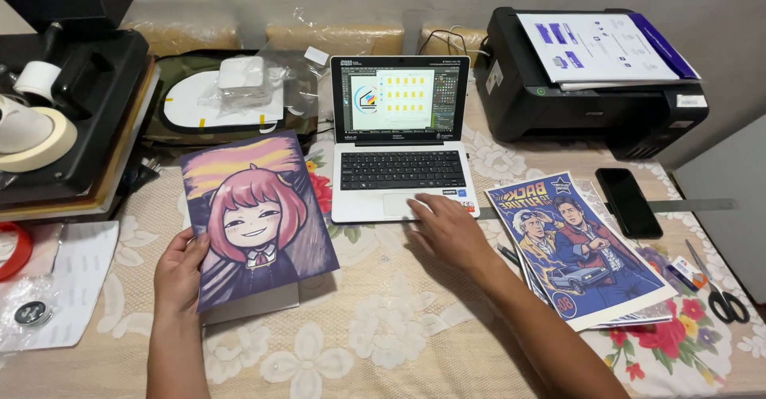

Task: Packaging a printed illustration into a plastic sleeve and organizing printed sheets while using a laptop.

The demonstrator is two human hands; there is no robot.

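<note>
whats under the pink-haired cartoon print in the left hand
Under the pink-haired cartoon print held by the left hand, a pale sheet's edge shows; the rest is covered, as is the floral lace tablecloth beneath.

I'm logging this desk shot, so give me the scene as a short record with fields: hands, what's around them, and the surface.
left hand: left hand holds the cartoon print by its left edge
right hand: right hand rests on the laptop at its touchpad
right of laptop: poster, phone, ruler, scissors
behind: printer
far left: heat press, tape roll
surface: floral tablecloth
</note>
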